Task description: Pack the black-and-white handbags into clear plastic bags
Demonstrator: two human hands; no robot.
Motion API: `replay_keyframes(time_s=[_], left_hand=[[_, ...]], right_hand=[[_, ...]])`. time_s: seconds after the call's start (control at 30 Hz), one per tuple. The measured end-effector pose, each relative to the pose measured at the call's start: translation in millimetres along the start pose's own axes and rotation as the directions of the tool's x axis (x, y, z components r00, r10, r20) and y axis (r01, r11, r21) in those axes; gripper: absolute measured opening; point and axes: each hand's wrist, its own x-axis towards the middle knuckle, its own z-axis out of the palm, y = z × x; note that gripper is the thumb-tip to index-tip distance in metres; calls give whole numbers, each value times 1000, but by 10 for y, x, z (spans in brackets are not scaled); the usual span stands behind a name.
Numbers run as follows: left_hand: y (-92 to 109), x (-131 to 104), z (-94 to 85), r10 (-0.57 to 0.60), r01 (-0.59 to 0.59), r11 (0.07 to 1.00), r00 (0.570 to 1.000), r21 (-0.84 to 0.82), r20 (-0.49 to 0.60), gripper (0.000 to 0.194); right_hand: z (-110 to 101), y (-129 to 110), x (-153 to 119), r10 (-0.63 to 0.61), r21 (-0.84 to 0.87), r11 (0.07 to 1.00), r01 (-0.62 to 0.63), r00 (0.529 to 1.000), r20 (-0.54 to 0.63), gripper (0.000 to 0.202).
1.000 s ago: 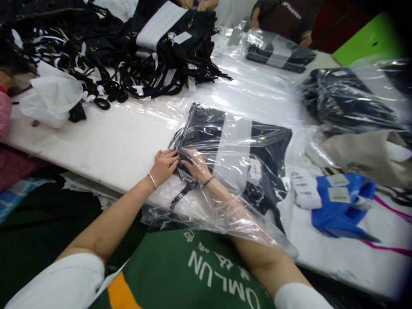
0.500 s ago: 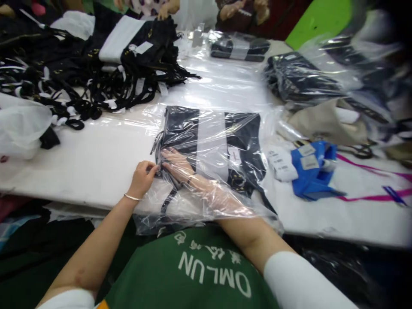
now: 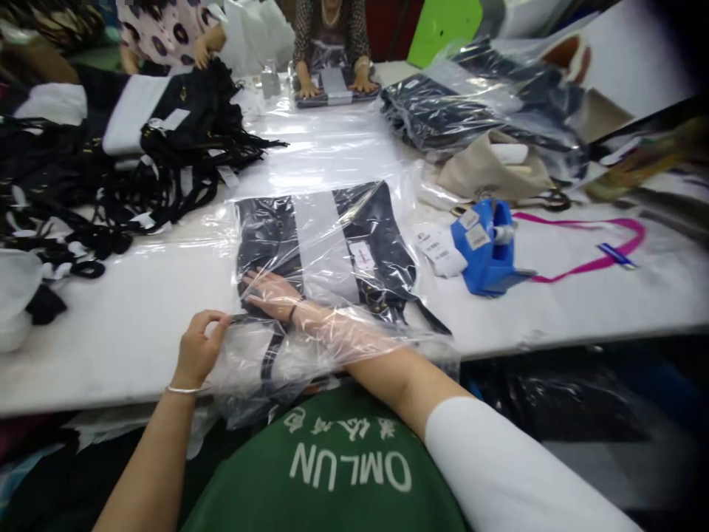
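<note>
A black bag [image 3: 271, 233] with a white paper band [image 3: 326, 247] around it lies flat inside a clear plastic bag [image 3: 233, 369] on the table. My right hand [image 3: 274, 295] reaches in under the plastic, fingers stretched flat on the black bag's left lower part. At the left edge, my left hand [image 3: 202, 343] pinches the clear plastic; I cannot tell if the strap is also between its fingers. The dark strap [image 3: 271, 351] runs from near those fingertips and bends down. A white tag [image 3: 362, 256] shows on the black bag.
Black bags with straps [image 3: 193, 111] are heaped at the left. Bagged goods [image 3: 443, 107] lie at the back right, near a beige item [image 3: 492, 166]. A blue tape dispenser [image 3: 487, 251], white labels [image 3: 440, 247] and a pink lanyard [image 3: 581, 214] are at the right. Co-workers stand across the table.
My left hand has drawn left and down from the black bag's edge, and the strap now stretches toward it. My right hand stays flat on the bag. The view has shifted.
</note>
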Motion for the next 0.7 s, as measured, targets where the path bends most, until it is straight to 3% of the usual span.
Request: replay_keyframes(time_s=[0.07,0.13,0.2,0.27,0.33,0.47,0.57,0.7], left_hand=[[155,15,-145,107,-112,991,992,77,69,35],[368,171,-188,169,-174,976,984,127,54,34],[565,465,-84,248,-252,959,968,130,42,38],[668,841,142,330,-347,929,934,129,135,44],[642,1215,406,306,-358,907,922,222,237,48],[310,1699,746,89,-219,902,938,373,335,54],[97,1809,772,78,-212,905,935,369,346,57],[127,1807,713,39,-187,906,930,381,365,58]], right_hand=[[41,-8,15,26,21,999,-26,1000,-11,55],[66,-21,32,7,24,1000,-6,1000,-8,54],[72,-37,43,16,28,999,-16,1000,-20,55],[66,-49,44,49,36,998,-47,998,-43,56],[65,-54,38,55,42,998,-54,998,-42,54],[100,-50,-3,35,26,999,-34,998,-46,54],[123,-53,-41,34,16,999,-33,997,-62,53],[101,-61,-40,21,-11,1000,-22,999,-46,52]])
